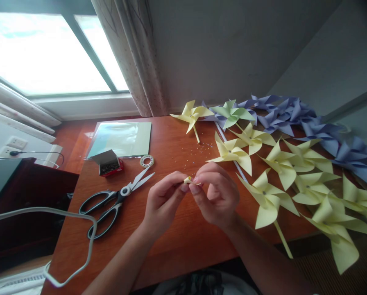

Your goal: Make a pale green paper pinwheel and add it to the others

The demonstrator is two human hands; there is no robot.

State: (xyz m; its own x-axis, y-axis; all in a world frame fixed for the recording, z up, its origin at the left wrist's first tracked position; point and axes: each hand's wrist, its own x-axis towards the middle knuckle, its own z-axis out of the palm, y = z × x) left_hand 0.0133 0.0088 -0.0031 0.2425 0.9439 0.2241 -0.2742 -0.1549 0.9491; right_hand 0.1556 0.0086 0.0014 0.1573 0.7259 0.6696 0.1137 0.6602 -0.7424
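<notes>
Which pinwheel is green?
The green pinwheel sits toward the back, just right of the leftmost yellow pinwheel; the others in view are yellow or purplish blue.

No text, brand or number can be read: any lettering on the small red box (112, 172) is too small to tell, and the dark print on the person's shirt (205, 282) shows no legible words

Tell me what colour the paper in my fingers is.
The paper is pale yellow; the head view shows it.
</notes>
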